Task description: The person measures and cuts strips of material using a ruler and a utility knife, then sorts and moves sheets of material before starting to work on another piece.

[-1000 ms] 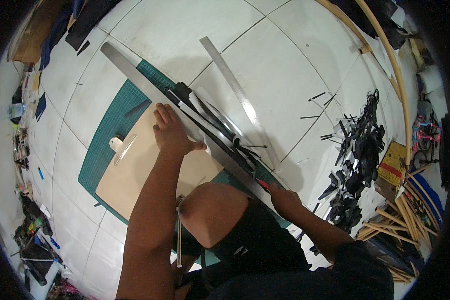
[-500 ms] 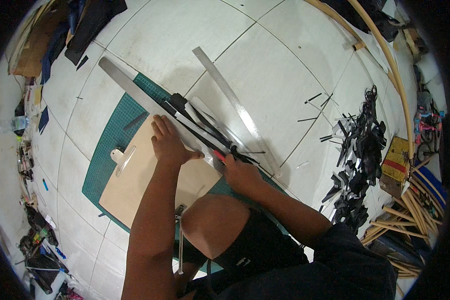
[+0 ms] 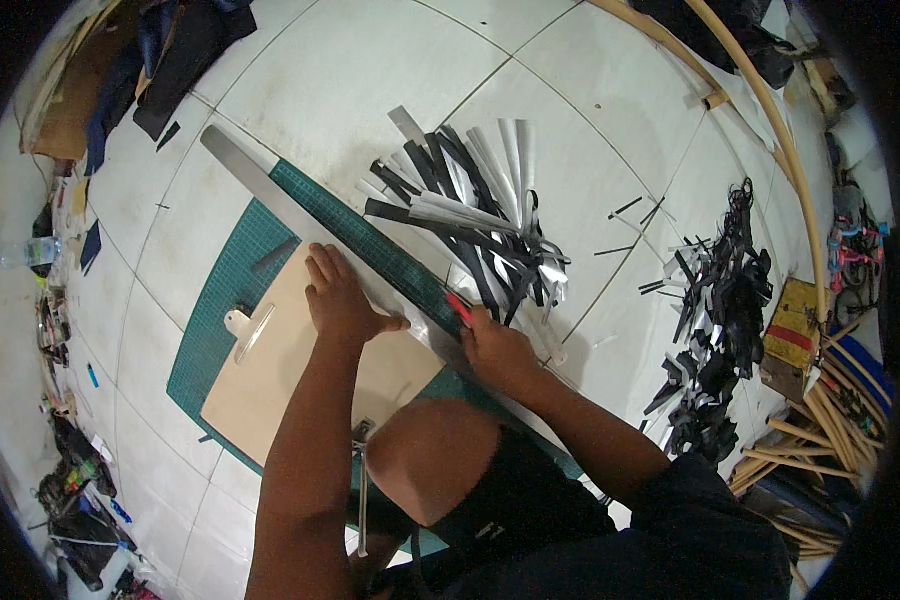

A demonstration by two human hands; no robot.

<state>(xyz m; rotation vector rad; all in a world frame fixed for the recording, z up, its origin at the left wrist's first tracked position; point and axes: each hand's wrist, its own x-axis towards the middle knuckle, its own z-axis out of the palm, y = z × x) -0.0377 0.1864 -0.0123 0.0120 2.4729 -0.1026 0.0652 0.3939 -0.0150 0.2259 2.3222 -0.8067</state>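
My left hand (image 3: 344, 305) lies with fingers spread, pressing on a long steel ruler (image 3: 255, 177) and the edge of a tan clipboard (image 3: 270, 385). Both rest on a green cutting mat (image 3: 202, 345). In my right hand (image 3: 500, 352) is a red-handled cutter (image 3: 459, 308), held near the ruler's far edge; its blade is too small to make out. Just beyond the mat, a loose bundle of black and silver strips (image 3: 470, 205) fans out over the tiles. A second steel ruler (image 3: 404, 122) is mostly hidden beneath it.
To the right lies a long heap of black and silver scraps (image 3: 715, 310). Rattan poles (image 3: 820, 410) and a yellow-and-red box (image 3: 795, 325) stand at the right edge. Dark cloth (image 3: 185, 65) is at the far left, and clutter (image 3: 75, 490) lines the left side.
The black and silver strips have moved off the mat along the ruler and now spread over the second ruler on the tiles. My right hand has shifted slightly right; the left stays nearly put.
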